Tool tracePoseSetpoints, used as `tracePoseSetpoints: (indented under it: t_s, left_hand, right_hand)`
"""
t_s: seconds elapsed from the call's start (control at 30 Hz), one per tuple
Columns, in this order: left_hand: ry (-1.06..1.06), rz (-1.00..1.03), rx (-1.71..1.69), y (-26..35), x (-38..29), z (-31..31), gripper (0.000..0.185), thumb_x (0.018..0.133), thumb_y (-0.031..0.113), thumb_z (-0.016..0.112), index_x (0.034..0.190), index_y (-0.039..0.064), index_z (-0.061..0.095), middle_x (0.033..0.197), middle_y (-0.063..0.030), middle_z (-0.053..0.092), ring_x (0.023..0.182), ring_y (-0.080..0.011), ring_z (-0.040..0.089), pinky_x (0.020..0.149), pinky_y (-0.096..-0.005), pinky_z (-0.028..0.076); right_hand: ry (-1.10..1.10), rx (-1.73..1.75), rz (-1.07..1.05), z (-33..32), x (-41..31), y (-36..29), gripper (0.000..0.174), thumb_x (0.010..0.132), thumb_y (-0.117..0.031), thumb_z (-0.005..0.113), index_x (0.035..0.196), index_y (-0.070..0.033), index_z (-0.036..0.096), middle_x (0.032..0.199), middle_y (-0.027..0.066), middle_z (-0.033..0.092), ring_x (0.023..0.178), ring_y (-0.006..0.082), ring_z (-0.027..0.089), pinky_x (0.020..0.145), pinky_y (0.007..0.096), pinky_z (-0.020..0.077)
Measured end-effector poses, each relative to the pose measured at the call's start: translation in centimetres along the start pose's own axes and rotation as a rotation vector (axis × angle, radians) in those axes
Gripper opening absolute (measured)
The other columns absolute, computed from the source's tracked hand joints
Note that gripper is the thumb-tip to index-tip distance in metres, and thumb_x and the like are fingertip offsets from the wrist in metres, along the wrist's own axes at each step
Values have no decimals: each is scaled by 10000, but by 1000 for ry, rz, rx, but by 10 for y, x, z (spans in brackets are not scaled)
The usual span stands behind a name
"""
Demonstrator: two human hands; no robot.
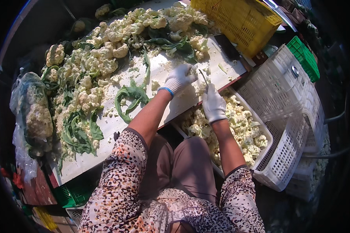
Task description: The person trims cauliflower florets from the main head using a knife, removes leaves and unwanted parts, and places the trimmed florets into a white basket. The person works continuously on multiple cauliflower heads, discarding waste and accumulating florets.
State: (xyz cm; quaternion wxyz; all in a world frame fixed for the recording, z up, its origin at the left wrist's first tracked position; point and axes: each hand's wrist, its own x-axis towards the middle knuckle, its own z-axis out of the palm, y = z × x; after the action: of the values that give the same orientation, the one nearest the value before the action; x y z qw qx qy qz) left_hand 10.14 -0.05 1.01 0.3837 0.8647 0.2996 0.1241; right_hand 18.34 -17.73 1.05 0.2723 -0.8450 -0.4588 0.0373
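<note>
My left hand [179,77], in a white knit glove with a blue cuff edge, is over the white tabletop [175,107] with its fingers curled. Something pale is by its fingertips, too small to tell whether I hold it. Just right of it, my right hand [214,104], gloved too, grips a small knife [203,76] with a thin, dark, curved blade pointing up and left. Cauliflower florets [102,58] are heaped along the table's far and left sides, among green leaves [132,97]. Below my right hand, a white crate [261,128] is filled with cut florets [245,131].
A yellow plastic crate [236,26] stands at the back right, beside a dark flat blade-like object [227,48]. White perforated crates [283,154] lean and stack at right, near a green crate [303,58]. Bagged cauliflower [36,116] lies at far left. My knees [189,157] are under the table edge.
</note>
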Motion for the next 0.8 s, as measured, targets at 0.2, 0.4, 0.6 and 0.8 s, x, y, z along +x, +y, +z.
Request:
tracePoseSetpoints:
  t_s: [0.2,0.4,0.6,0.8]
  left_hand:
    - [-190,-61,-404,34,-31,-56,316,849,248,709,1011,-17,653,870,-28,622,789,-107,551,692,-275,449]
    - [-217,-111,-781,33,-59,-53,250,855,247,703,924,20,627,809,-11,577,708,-100,514,615,-259,417]
    - [-109,106,-196,45,-83,60,631,822,495,709,1111,-56,601,981,-192,642,930,-290,615,835,-407,484]
    - [-247,43,-105,61,-92,52,634,830,439,704,1221,-53,614,1176,-258,653,1090,-302,643,940,-369,491]
  right_hand:
    - [178,-227,-415,-14,34,-16,214,889,-57,545,1095,-102,503,966,145,641,709,349,687,554,452,549]
    - [-42,-333,-172,-29,78,52,194,947,-118,472,1134,-77,502,1028,217,664,889,411,677,721,515,532]
    - [-319,-62,-13,-23,82,53,455,910,-395,569,1233,-74,567,1103,257,662,1084,415,617,943,479,473]
    - [-385,57,102,-20,66,40,477,816,-287,635,1217,-41,557,1086,278,664,1057,423,633,924,464,489]
